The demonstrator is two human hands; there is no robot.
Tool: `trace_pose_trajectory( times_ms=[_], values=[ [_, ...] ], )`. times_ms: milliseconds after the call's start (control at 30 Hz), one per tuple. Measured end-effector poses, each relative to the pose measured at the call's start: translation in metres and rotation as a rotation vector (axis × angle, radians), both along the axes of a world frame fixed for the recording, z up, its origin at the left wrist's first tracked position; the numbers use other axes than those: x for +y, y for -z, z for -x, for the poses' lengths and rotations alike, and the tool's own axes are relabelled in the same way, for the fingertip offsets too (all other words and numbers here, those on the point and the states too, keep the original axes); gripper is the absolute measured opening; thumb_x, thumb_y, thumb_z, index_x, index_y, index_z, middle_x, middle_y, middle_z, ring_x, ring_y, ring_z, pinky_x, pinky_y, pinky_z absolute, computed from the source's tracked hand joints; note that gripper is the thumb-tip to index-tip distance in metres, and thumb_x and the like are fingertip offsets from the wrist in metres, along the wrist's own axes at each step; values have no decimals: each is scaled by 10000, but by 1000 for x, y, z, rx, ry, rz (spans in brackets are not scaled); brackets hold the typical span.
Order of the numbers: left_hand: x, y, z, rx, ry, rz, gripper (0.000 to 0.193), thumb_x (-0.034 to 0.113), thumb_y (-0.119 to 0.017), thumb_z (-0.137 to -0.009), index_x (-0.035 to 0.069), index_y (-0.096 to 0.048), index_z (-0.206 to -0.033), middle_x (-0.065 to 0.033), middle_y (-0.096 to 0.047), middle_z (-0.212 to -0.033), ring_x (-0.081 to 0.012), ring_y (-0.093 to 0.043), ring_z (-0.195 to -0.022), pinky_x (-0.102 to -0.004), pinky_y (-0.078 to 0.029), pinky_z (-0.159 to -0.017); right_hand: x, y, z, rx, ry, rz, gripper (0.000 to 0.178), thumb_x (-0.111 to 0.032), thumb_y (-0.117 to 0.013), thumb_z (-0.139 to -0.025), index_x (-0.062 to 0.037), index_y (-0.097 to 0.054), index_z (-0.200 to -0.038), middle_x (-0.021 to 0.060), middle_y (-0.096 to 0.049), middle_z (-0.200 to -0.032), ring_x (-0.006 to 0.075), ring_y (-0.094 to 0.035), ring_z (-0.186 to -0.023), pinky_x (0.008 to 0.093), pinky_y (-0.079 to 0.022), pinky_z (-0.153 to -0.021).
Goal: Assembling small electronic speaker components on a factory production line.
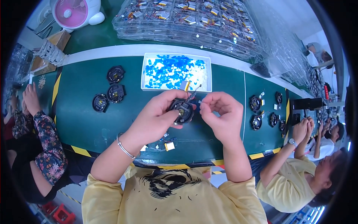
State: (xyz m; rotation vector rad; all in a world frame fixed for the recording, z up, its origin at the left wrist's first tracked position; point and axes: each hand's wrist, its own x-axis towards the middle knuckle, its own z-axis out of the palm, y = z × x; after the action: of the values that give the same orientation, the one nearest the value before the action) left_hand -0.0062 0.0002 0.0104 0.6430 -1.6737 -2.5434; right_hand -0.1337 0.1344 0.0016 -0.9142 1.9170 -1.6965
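Left hand [156,116] clamps a round black plastic housing [185,115], likely for steadiness; right hand [224,115] pinches perhaps a pale sliver [200,101].

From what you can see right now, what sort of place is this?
Probably an electronics assembly workshop: clear trays hold wired parts, and round black housings lie on a green workbench.

One round black housing [188,115] is held in the middle, three more housings [116,94] lie to the left and five other housings [256,103] to the right, with one white box [160,89], one pink-and-white fan [71,18] and one bangle [124,148]
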Motion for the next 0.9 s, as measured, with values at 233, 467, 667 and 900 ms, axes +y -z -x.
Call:
trace_pose_trajectory(
  times_ms=[233,467,667,900],
  values=[
    [18,2,-5,197,-92,-35,286,-91,-387,-887,3,-417,-1155,-89,-526,-1104,-104,-547,-1001,-252,-530,-746,-7,0,-18,719,49,191,173,37,-710,-621,-22,-630,-763,65,-591,-731,153,-544,-591,259,-444,-524],
    [21,-2,-9,257,-110,73,254,-104,-419,-879,1,-413,-1110,-72,-538,-1033,-63,-553,-872,-229,-506,-726,-8,3,-16,897,25,254,196,51,-715,-627,-16,-632,-791,85,-594,-746,208,-574,-624,285,-462,-542],
    [17,-2,-13,218,-90,183,229,-77,-463,-881,19,-422,-1085,-56,-551,-982,-49,-552,-821,-216,-503,-673,-9,4,-17,930,10,233,189,73,-729,-636,-14,-627,-770,96,-595,-754,228,-581,-638,293,-459,-557],
    [12,-8,-8,149,-157,70,177,-25,-530,-882,18,-466,-1041,-58,-602,-912,-75,-605,-773,-215,-522,-608,-7,7,-12,21,-130,219,428,69,-698,-727,-46,-429,-1041,34,-536,-739,105,-548,-650,200,-456,-576]
  ],
)
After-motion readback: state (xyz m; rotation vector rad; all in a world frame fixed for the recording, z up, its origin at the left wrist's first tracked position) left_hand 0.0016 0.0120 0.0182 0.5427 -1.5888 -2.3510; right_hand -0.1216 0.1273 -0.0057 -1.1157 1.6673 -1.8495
